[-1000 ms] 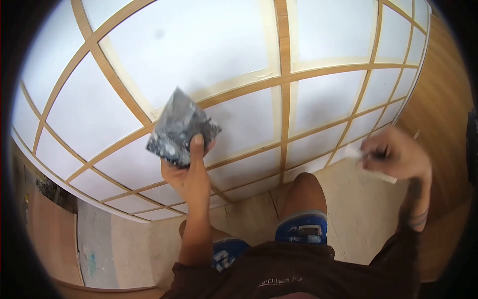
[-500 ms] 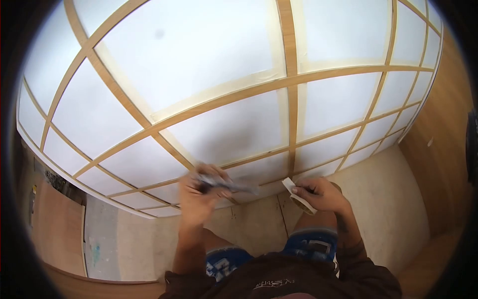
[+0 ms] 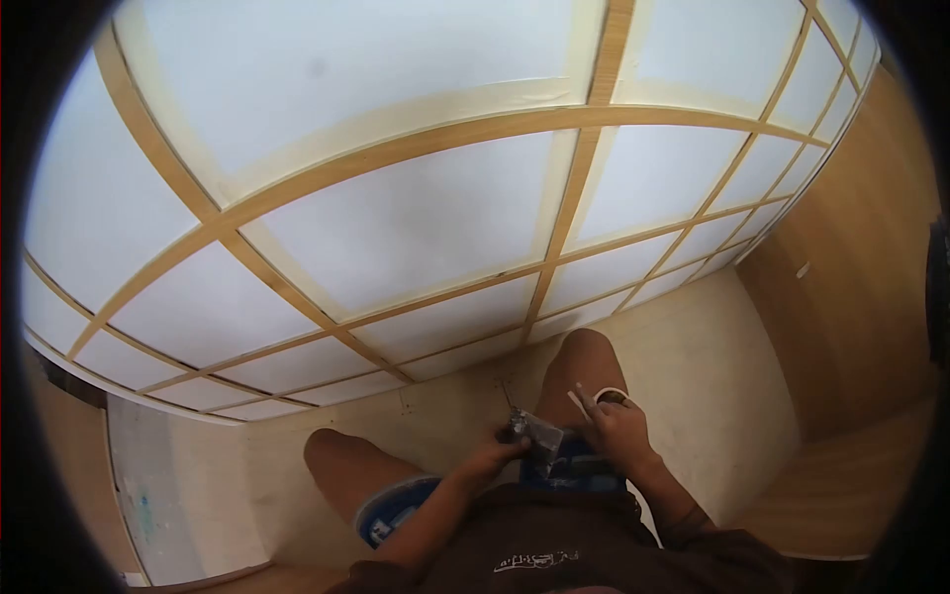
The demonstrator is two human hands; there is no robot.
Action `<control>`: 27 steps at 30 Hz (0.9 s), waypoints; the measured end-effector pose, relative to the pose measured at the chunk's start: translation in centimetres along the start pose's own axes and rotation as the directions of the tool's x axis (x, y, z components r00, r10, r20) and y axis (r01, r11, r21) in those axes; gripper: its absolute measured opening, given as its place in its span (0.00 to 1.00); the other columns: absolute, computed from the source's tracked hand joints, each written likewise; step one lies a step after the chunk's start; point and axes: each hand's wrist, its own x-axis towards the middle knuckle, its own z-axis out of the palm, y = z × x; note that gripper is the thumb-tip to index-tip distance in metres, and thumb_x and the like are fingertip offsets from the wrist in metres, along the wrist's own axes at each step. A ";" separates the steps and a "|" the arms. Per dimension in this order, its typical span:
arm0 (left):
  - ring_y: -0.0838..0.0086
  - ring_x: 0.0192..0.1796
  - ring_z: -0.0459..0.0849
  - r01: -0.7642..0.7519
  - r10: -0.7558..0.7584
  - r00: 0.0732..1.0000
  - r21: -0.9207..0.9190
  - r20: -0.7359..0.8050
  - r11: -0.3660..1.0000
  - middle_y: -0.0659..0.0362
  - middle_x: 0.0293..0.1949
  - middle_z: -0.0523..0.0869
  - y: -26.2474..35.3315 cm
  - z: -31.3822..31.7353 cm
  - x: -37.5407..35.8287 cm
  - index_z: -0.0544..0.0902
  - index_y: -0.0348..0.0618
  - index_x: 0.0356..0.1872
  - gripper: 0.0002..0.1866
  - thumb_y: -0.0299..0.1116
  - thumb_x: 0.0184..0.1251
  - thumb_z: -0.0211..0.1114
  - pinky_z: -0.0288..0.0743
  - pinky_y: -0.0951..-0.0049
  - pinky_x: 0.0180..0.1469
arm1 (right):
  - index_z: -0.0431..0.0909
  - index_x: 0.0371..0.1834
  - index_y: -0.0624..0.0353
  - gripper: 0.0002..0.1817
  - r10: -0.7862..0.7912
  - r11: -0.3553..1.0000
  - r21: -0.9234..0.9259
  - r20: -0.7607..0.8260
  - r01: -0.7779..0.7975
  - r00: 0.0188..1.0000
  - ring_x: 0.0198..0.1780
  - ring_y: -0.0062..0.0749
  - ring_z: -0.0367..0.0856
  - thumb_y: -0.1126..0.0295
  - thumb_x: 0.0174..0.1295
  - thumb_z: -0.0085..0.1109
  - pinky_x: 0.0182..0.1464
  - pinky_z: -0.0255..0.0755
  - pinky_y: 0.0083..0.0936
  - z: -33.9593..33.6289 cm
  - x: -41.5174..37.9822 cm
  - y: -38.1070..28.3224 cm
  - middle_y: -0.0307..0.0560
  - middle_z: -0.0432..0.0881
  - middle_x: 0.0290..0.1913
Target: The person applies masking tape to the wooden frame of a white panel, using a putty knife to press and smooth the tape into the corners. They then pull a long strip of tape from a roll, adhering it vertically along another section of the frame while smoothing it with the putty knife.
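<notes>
My left hand [image 3: 503, 450] is closed round a scraper with a flat grey blade [image 3: 544, 436], held low in front of my shirt. Its handle is mostly hidden by my fingers. A short way to the right, my right hand [image 3: 621, 428] grips a roll of tape [image 3: 612, 396], pale at the edge, with a loose strip sticking out near the fingertips. Both hands are away from the white panel with the wooden lattice [image 3: 584, 115]. Pale tape [image 3: 416, 114] runs along the edges of several panes.
My knees [image 3: 584, 361] are bent close below the lattice. Pale floor [image 3: 683, 346] lies under me. A brown wooden panel [image 3: 846, 267] rises on the right, and another wooden surface [image 3: 74, 465] stands at the left edge.
My left hand has come down and right, away from the lattice, bringing the scraper near my lap. My right hand has lowered slightly with the tape. The view has shifted and my knees have spread.
</notes>
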 end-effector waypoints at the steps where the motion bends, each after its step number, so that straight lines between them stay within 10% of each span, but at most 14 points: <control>1: 0.66 0.55 0.87 -0.006 0.007 1.000 -0.018 0.013 1.000 0.54 0.50 0.89 0.0 0.5 0.7 0.81 0.33 0.58 0.21 0.32 0.69 0.76 0.82 0.63 0.62 | 0.71 0.77 0.56 0.38 -0.005 1.000 -0.020 0.010 0.005 1.000 0.31 0.39 0.86 0.57 0.63 0.71 0.39 0.78 0.39 -0.8 0.2 0.7 0.43 0.85 0.29; 7: 0.66 0.54 0.88 -0.150 0.151 0.988 -0.041 0.029 0.988 0.53 0.51 0.89 0.7 -1.5 -0.1 0.82 0.34 0.59 0.21 0.34 0.71 0.75 0.83 0.63 0.60 | 0.84 0.63 0.54 0.22 0.248 0.967 -0.069 0.019 -0.246 0.969 0.27 0.42 0.84 0.59 0.68 0.68 0.35 0.77 0.40 -5.0 3.9 -0.8 0.47 0.85 0.28; 11: 0.67 0.52 0.89 -0.115 0.115 0.993 -0.017 0.037 0.993 0.53 0.50 0.90 0.6 -1.0 0.7 0.82 0.33 0.58 0.21 0.33 0.70 0.75 0.83 0.63 0.60 | 0.90 0.44 0.60 0.10 0.299 0.949 0.191 -0.290 -0.250 0.909 0.24 0.39 0.82 0.66 0.67 0.69 0.28 0.74 0.32 -9.0 8.6 0.3 0.53 0.86 0.30; 17: 0.67 0.52 0.89 -0.119 0.118 0.993 -0.037 -0.027 0.992 0.54 0.49 0.90 1.0 -0.6 -0.1 0.83 0.33 0.58 0.21 0.33 0.69 0.76 0.84 0.63 0.58 | 0.88 0.44 0.65 0.10 0.363 0.848 0.520 -0.425 -0.105 0.829 0.25 0.11 0.69 0.67 0.70 0.70 0.27 0.67 0.16 -17.1 17.1 -3.4 0.34 0.84 0.30; 27: 0.66 0.49 0.91 -0.155 0.153 0.988 -0.117 -0.021 0.981 0.52 0.48 0.91 1.7 -1.0 -0.1 0.84 0.32 0.54 0.19 0.32 0.68 0.77 0.86 0.62 0.56 | 0.89 0.46 0.70 0.17 0.390 0.843 0.538 -0.624 0.011 0.677 0.23 0.12 0.68 0.62 0.69 0.71 0.25 0.63 0.17 -21.1 26.4 -8.3 0.37 0.83 0.27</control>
